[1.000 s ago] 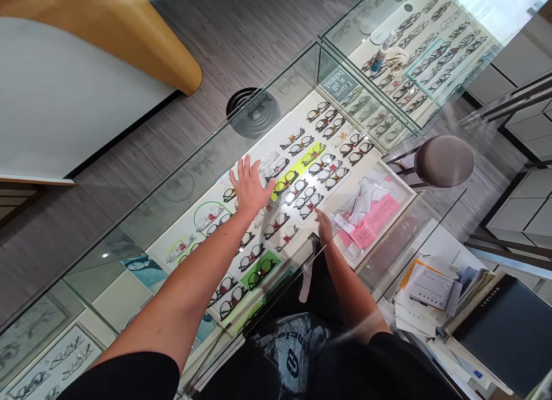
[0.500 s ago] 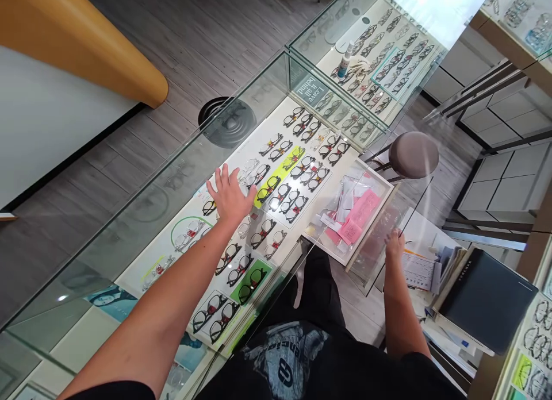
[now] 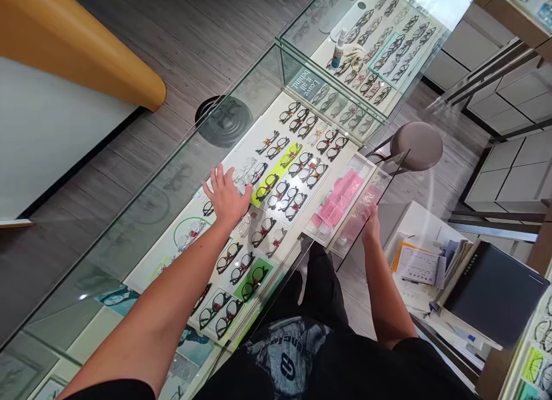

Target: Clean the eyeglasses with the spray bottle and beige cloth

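My left hand [image 3: 227,197] lies with its fingers spread on the glass top of a display case [image 3: 281,72]. Beneath the glass, rows of eyeglasses [image 3: 266,187] rest on white, yellow and green display boards. At the case's near side, a drawer [image 3: 364,184] with a clear glass front stands partly pulled out. My right hand [image 3: 371,225] is closed at the outer edge of that front, its fingertips partly hidden. Inside the drawer lie pink slips [image 3: 340,200] and clear plastic packets.
A round brown stool [image 3: 417,146] stands beyond the drawer. At right, a dark laptop-like case [image 3: 495,293] and papers [image 3: 417,263] lie on a white surface. A spray bottle [image 3: 338,49] stands on the farther case. Left, an orange-topped counter [image 3: 86,38] borders the floor.
The drawer has slid farther into the case, with my right hand moving left along with it. My left hand stays spread on the glass. The view has shifted slightly.
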Motion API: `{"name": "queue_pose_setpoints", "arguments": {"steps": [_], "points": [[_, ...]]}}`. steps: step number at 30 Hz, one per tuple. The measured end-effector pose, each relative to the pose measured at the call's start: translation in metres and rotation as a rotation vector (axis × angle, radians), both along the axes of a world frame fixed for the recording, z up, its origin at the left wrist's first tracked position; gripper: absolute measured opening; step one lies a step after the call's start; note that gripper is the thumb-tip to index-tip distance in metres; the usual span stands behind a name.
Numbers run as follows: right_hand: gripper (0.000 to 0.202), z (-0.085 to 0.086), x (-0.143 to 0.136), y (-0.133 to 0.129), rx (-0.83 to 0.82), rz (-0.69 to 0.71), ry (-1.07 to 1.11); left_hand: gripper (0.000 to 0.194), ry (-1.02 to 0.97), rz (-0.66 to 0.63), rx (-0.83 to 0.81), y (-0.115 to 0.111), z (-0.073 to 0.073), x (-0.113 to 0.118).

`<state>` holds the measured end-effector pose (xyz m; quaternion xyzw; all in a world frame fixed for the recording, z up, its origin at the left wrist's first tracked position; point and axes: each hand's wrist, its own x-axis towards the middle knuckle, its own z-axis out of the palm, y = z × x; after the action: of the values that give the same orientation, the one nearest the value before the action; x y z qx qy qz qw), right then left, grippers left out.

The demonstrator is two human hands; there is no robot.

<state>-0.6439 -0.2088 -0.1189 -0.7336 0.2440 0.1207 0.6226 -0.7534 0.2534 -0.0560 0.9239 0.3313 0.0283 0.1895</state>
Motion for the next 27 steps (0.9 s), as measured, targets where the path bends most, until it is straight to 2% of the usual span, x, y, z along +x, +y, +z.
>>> {"name": "queue_pose_setpoints", "arguments": {"steps": [3,9,14,19,21,23,27], "points": [[0.078,-0.002,0.004,0.025,0.024,-0.008,0.005,0.076,0.004,0.0,-0.01,0.001,0.001,0.0],[0.082,0.003,0.014,0.062,0.145,0.082,0.027,0.074,0.014,0.013,0.006,-0.001,0.005,0.003],[0.087,0.014,0.024,0.069,0.227,0.207,0.103,0.073,0.054,0.016,0.009,0.0,0.011,0.007],[0.079,0.016,0.04,0.069,0.324,0.255,0.204,0.071,0.085,0.036,0.068,0.003,0.007,0.008],[0.073,0.012,0.06,0.062,0.349,0.23,0.257,0.069,0.095,0.043,0.093,0.003,0.003,0.009],[0.069,0.006,0.095,0.047,0.357,0.171,0.297,0.068,0.106,0.046,0.104,0.002,0.001,0.01],[0.062,-0.009,0.204,0.006,0.323,-0.041,0.295,0.071,0.142,0.05,0.112,0.009,0.003,0.0]]}}
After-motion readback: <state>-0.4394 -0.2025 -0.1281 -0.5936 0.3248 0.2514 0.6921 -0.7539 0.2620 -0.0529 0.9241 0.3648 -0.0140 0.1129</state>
